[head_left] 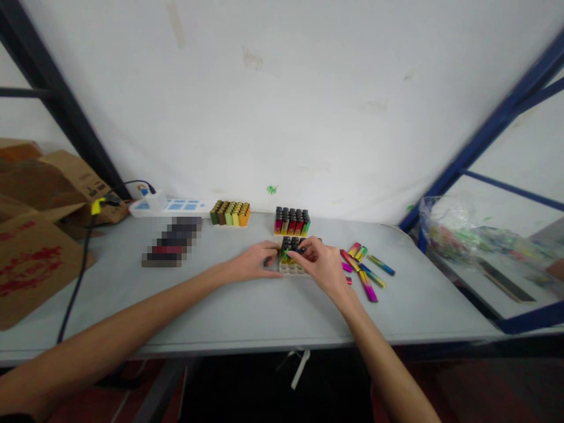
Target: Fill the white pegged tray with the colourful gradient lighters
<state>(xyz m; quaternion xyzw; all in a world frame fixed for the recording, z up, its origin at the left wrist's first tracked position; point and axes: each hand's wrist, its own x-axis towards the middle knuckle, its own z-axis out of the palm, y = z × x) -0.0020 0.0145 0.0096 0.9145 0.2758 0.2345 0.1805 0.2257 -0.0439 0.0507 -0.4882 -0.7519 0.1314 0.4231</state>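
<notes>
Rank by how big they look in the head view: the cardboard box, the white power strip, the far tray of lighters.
1. cardboard box, though nearest the camera
2. white power strip
3. far tray of lighters

Both forearms are showing bare from the lower corners of the view up to the wrists, with no sleeve covering them. The left hand (253,263) is wearing no glove, ring or watch, and its wrist is carrying no band. The right hand (321,264) is likewise going ungloved, its wrist plain. The fingers (304,249) are showing no rings. At the bottom left corner a thin dark edge is showing; whether it is a sleeve cannot be told.
</notes>
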